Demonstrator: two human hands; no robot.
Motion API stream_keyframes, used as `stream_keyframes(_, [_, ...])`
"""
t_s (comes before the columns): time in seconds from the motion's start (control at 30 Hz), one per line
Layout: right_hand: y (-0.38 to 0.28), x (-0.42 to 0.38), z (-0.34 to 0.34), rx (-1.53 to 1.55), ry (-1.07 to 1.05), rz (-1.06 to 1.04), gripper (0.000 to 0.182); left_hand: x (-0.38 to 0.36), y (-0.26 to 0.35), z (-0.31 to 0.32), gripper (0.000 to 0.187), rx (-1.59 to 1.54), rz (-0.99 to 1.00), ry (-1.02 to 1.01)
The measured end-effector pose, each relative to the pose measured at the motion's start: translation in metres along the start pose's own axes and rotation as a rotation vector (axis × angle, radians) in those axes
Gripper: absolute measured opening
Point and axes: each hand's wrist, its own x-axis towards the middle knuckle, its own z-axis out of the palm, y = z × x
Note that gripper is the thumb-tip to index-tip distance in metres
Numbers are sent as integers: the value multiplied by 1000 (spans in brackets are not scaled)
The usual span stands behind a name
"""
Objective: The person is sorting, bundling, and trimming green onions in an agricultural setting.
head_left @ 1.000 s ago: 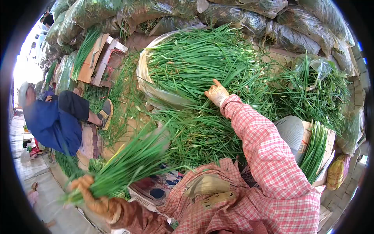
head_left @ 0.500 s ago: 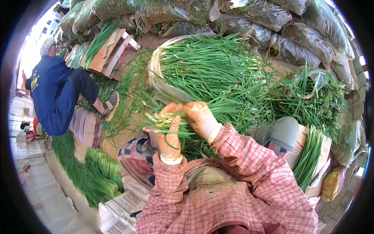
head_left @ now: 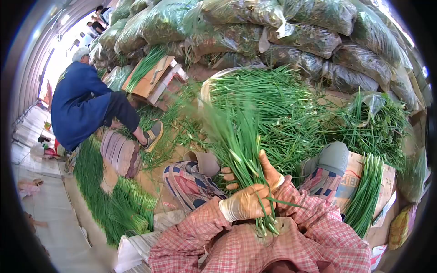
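A bunch of long green stalks (head_left: 241, 154) stands nearly upright in front of my lap, its leafy upper end blurred. My left hand (head_left: 248, 202), in a stained glove, is closed round its lower part. Just above, my right hand (head_left: 271, 173) wraps the bunch from the right, thumb in front and fingertips showing on the left side. Beyond the hands a big heap of green stalks (head_left: 273, 109) lies on an open plastic sheet (head_left: 205, 93). Stalk ends poke out below my left hand.
A person in blue (head_left: 82, 104) sits at the left by a box (head_left: 148, 79) with stalks on it. Bundled stalks (head_left: 132, 204) lie at lower left; another bunch (head_left: 366, 191) rests on cardboard at right. Filled plastic bags (head_left: 236, 38) are stacked behind.
The view has shifted left and up. The stalks were held sideways with their pale ends left; now the bunch is upright, my left hand lower and further right, gripping its lower part.
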Motion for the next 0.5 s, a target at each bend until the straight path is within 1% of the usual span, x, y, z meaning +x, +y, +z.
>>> stream_keyframes(0.03, [-3, -6, 2, -101, 102, -57, 71, 3, 5, 2, 19, -29, 6, -60])
stream_keyframes(0.07, [-6, -7, -12, -126, 135, -83, 64, 3, 7, 9, 22, 7, 23, -60])
stream_keyframes(0.13, [-19, -9, -10, -156, 164, -124, 48, 2, 8, 21, 28, 96, 12, -58])
stream_keyframes(0.2, [-34, -10, -8, -268, 213, -179, 45, 5, 6, 28, 35, 213, -35, -51])
stream_keyframes(0.23, [-45, -10, -7, -329, 234, -204, 43, 10, 7, 20, 38, 216, -72, -47])
stream_keyframes(0.27, [-58, -9, -7, -417, 287, -212, 37, 13, 9, 5, 42, 222, -110, -43])
stream_keyframes(0.3, [-72, -9, -3, -508, 340, -254, 31, 10, 9, -7, 46, 230, -149, -39])
stream_keyframes(0.33, [-86, -10, 5, -638, 400, -269, 31, -13, 1, -2, 50, 322, -189, -77])
stream_keyframes(0.37, [-100, -11, 13, -765, 462, -284, 30, -26, -4, -22, 52, 187, -433, -254])
stream_keyframes(0.4, [-112, -12, 15, -909, 429, -284, 34, -33, -18, -45, 47, -275, -689, -148])
stream_keyframes(0.43, [-122, -13, 9, -991, 408, -291, 39, -47, -20, -62, 38, -429, -978, 46])
stream_keyframes(0.47, [-125, -15, 15, -1074, 424, -270, 43, -64, -34, -65, 32, -516, -1165, 228])
stream_keyframes(0.5, [-128, -16, 21, -1159, 437, -241, 47, -70, -48, -69, 28, -634, -1282, 476])
